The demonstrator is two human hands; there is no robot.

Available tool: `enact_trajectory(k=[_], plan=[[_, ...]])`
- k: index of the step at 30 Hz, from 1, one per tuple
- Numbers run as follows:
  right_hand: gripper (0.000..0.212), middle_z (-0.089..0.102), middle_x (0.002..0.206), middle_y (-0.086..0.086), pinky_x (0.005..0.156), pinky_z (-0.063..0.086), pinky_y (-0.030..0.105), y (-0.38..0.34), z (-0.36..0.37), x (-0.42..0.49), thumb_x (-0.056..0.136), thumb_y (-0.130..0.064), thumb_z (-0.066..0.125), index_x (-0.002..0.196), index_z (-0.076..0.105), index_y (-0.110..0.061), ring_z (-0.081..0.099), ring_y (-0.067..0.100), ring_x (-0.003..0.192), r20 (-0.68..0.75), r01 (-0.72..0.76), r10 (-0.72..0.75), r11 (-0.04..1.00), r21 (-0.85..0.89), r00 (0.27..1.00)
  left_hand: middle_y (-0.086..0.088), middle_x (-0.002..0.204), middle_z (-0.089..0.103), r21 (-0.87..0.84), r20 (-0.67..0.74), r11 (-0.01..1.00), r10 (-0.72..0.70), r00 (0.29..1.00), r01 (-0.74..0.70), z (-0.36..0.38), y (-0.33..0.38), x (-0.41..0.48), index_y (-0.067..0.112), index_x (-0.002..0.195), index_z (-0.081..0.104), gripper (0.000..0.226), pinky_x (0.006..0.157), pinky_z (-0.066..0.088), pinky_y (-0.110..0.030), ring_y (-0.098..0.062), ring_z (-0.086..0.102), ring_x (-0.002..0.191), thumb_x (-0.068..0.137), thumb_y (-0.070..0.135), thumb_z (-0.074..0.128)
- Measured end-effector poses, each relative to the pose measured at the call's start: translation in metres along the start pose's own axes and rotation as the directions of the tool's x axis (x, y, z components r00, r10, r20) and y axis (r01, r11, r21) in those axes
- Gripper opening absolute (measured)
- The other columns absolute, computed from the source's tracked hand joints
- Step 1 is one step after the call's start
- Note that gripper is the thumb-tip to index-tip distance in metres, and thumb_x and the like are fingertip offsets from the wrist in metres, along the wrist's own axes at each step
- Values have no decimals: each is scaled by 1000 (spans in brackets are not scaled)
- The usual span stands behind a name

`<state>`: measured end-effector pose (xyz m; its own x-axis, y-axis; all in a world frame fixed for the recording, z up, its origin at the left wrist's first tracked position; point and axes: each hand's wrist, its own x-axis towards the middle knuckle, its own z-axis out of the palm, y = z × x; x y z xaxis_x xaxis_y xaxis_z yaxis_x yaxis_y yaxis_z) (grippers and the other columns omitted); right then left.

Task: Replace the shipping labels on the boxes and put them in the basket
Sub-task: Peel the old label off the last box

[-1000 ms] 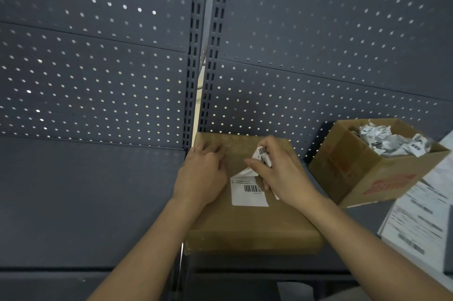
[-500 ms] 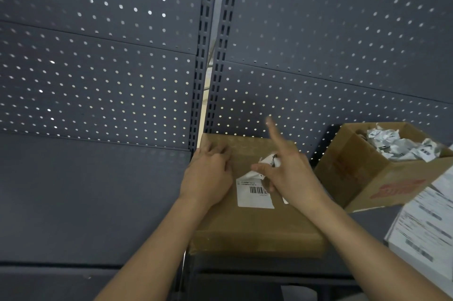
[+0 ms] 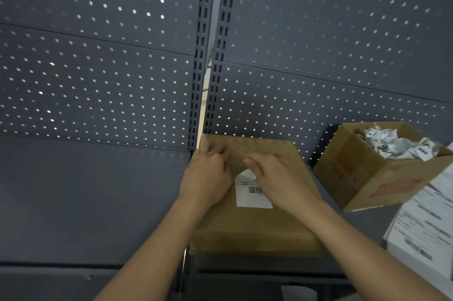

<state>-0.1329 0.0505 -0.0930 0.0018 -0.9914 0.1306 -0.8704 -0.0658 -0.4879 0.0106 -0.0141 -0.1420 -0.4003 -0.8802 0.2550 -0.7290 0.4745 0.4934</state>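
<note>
Head view: the box (image 3: 255,224) lies flat on the worktop (image 3: 73,202), its back edge against the pegboard (image 3: 318,55), which likely stops it sliding while the old label (image 3: 250,199) is torn off. The left hand (image 3: 208,175) rests on the box's top left corner with bent fingers (image 3: 215,151) close together, apparently to steady it; I cannot tell whether they grip the edge. The right hand (image 3: 279,178) covers the label's lifted, torn upper edge, its fingers pressed together and reaching left. The thumb is hidden, so I cannot tell whether it is pinching.

To the right stands an open carton (image 3: 362,178) holding crumpled scraps (image 3: 397,144), handy for waste. Printed sheets (image 3: 424,227) lie nearer, probably the new labels. No basket is in sight. The right hand hides the peeling edge.
</note>
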Motion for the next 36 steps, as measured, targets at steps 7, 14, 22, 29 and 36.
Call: enact_trajectory(k=[7,14,22,29,36], plan=[[14,55,94,-2,77,45,29,9,2,0,94,-32,61,92,72,-23,53,11,85,91,69,-62,995,-72,994,5,139,51,2,-21,1000,25,999,-25,0,-1,1,13,131,59,38,116,23,-38,-21,36,132,97,16,40],[20,52,88,-8,71,40,19,18,-1,-17,98,-32,50,83,59,-24,52,6,82,-3,121,-122,988,97,993,4,143,47,17,-18,1000,24,1000,-24,-3,2,-1,12,133,57,38,115,21,-36,-22,34,134,100,18,39],[47,47,84,-10,64,39,21,21,2,-22,71,-73,64,76,49,-28,47,7,73,-30,132,-130,984,121,991,4,142,45,16,-8,1000,14,1000,-14,-6,5,-3,12,133,57,38,113,28,-39,-21,35,132,100,18,39],[26,57,75,-5,59,39,26,22,3,-29,83,-37,73,73,53,-26,51,10,68,-11,168,-168,975,146,986,4,143,48,26,-5,999,33,999,-33,-4,1,-1,12,133,57,38,114,24,-37,-21,34,134,100,18,39],[13,71,83,6,48,54,46,27,-42,-31,95,-21,61,87,52,-25,67,30,57,-248,125,-24,908,400,968,6,150,41,20,10,1000,16,1000,-16,-5,2,-3,15,139,53,41,118,16,-37,-21,28,139,102,21,36]])
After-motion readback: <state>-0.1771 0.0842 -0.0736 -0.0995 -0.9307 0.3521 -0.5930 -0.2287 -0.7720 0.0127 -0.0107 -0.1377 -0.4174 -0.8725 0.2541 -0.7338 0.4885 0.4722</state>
